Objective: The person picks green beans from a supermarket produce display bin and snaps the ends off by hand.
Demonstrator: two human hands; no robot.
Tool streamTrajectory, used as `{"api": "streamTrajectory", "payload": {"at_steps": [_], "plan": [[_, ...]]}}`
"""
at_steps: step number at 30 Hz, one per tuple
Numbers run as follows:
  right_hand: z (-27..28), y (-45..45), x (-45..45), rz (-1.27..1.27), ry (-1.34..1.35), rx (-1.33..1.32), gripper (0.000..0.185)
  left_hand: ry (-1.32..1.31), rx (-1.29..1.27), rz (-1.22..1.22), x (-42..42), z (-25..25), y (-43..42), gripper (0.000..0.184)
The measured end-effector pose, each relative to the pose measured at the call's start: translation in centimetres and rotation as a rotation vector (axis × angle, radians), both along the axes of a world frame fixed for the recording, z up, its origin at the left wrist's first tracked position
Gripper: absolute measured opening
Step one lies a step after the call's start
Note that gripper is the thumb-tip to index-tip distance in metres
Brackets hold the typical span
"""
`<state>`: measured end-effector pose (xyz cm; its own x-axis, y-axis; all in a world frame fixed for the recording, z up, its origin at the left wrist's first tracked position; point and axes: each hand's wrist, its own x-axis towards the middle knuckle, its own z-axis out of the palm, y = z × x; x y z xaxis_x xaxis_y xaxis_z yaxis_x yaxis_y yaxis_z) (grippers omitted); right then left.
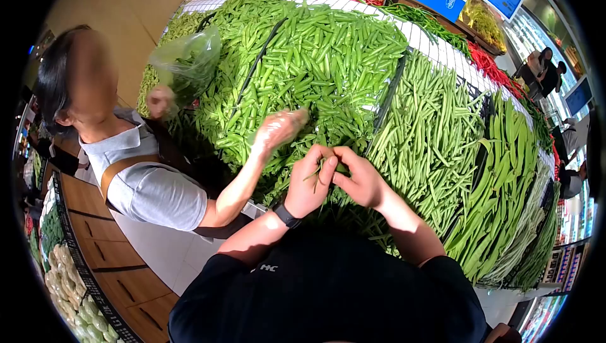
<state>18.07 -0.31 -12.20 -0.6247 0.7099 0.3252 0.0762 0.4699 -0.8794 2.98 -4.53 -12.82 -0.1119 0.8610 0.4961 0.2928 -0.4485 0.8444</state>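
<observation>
The left hand [308, 182] and right hand [361, 177], thumbs and fingers clamped on a small green piece [341, 168], meet before the green-pod heap [344, 43]. Slender beans [420, 135] lie right of the heap; another person's hand [278, 130], finger state indistinct, is over its near-left part.

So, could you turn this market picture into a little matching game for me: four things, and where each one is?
1. black wristband
2. plastic bag
3. broad pods
4. green piece

A. right of the slender beans
B. between the wearer's left hand and right hand
C. on the wearer's left wrist
D. beside the grey-shirted person

Pairs: 1-C, 2-D, 3-A, 4-B
</observation>
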Motion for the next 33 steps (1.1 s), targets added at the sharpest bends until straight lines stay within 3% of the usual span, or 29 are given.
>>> {"api": "streamTrajectory", "payload": {"at_steps": [1, 3, 7, 11, 13, 19, 21, 23, 25, 28, 31, 33], "plan": [[0.5, -0.6, 0.4, 0.003, 0.003, 0.002, 0.034, 0.037, -0.015, -0.002, -0.3, 0.3, -0.7, 0.014], [1.0, -1.6, 1.4, 0.003, -0.326, 0.136, 0.022, 0.335, 0.033, -0.018, -1.3, 1.5, -2.2, 0.011], [1.8, -4.0, 1.8, 0.114, -0.266, 0.256, 0.012, 0.520, -0.116, -0.093, -1.8, 2.7, -5.2, 0.019], [2.1, -5.8, 2.0, 0.116, -0.309, 0.276, 0.012, 0.440, -0.177, -0.276, -2.9, 3.3, -6.7, 0.017], [2.7, -6.6, 2.0, 0.119, -0.234, 0.258, 0.012, 0.209, -0.352, -0.387, -2.9, 3.8, -7.6, 0.015], [4.2, -7.4, 1.5, 0.084, -0.204, 0.340, 0.010, 0.214, -0.370, -0.311, -3.0, 5.1, -9.0, 0.014], [4.2, -7.8, 1.3, 0.121, -0.162, 0.306, 0.010, 0.381, -0.346, -0.393, -3.7, 5.8, -9.1, 0.015], [4.1, -8.3, 1.2, 0.151, -0.123, 0.266, 0.010, 0.352, -0.322, -0.406, -3.8, 6.0, -9.4, 0.017], [4.1, -8.5, 1.1, 0.130, -0.079, 0.212, 0.012, 0.185, -0.473, -0.404, -3.7, 5.8, -9.6, 0.016], [4.6, -8.3, 0.8, 0.091, -0.140, 0.228, 0.013, 0.266, -0.256, -0.282, -3.3, 5.5, -9.3, 0.016], [4.8, -8.5, 0.6, 0.000, -0.302, 0.276, 0.015, 0.393, -0.167, -0.224, -3.1, 4.9, -8.6, 0.016], [4.6, -8.5, 0.3, -0.001, -0.255, 0.270, 0.016, 0.378, -0.144, -0.213, -3.1, 5.1, -8.5, 0.016]]}}
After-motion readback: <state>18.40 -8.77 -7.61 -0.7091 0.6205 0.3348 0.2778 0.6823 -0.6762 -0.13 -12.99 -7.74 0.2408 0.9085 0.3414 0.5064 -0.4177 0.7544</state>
